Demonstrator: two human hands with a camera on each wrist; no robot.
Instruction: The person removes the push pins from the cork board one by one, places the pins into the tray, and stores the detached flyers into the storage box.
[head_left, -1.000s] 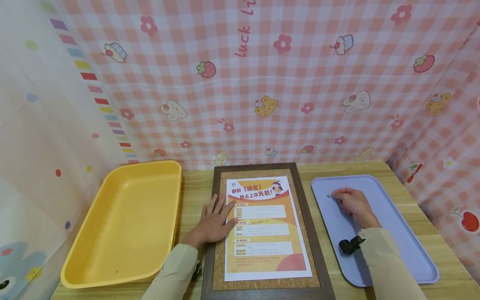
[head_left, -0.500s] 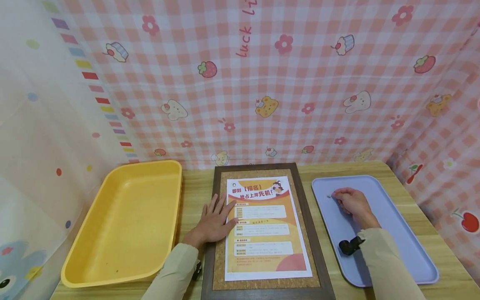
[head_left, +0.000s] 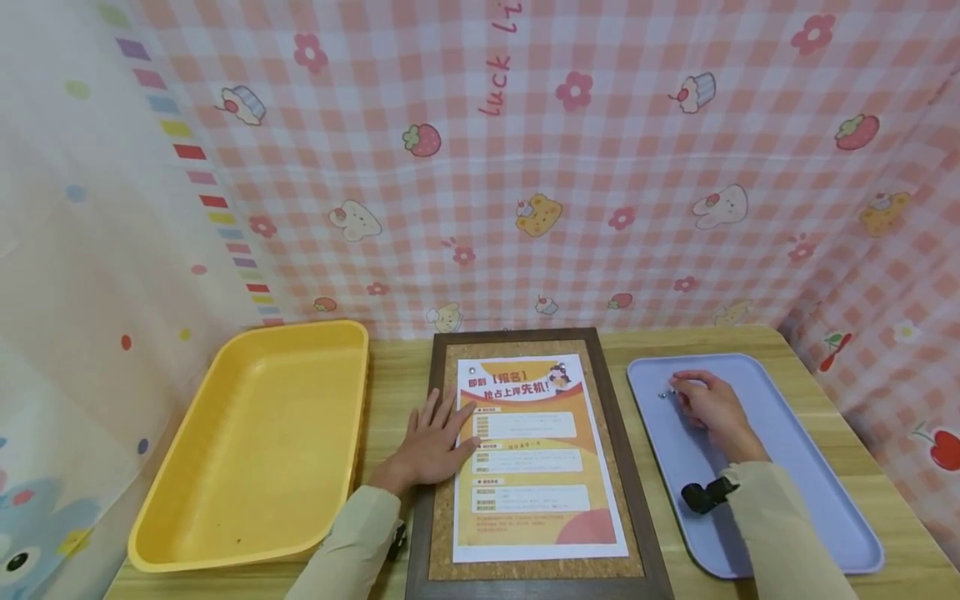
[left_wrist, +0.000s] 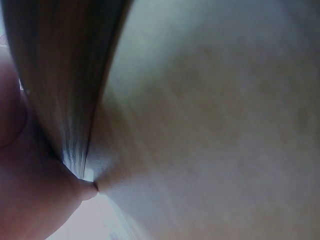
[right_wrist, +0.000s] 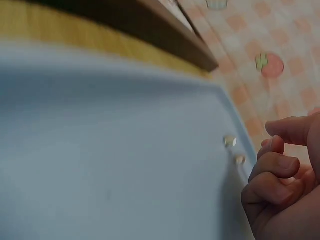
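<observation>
My left hand (head_left: 431,446) lies flat with its fingers spread, over the left edge of a framed cork board (head_left: 442,500) and onto a printed orange and white poster (head_left: 525,500). Shiny tacks hold the poster's two top corners. My right hand (head_left: 712,412) hovers over the far left part of a lilac tray (head_left: 795,500), its lower fingers curled. Two small shiny tacks (right_wrist: 230,141) lie on the tray just beside the fingertips in the right wrist view. I cannot tell whether a tack is between thumb and index finger.
A deep yellow bin (head_left: 270,442) stands on the left of the wooden table (head_left: 397,358). Behind the table hangs a pink checked curtain (head_left: 480,192), with more patterned cloth at both sides. A dark wrist camera (head_left: 705,496) sits low over the tray.
My right hand has lifted slightly up and away from the tacks, and a second tack shows beside the first. The left hand stays in place. The head view has shifted slightly.
</observation>
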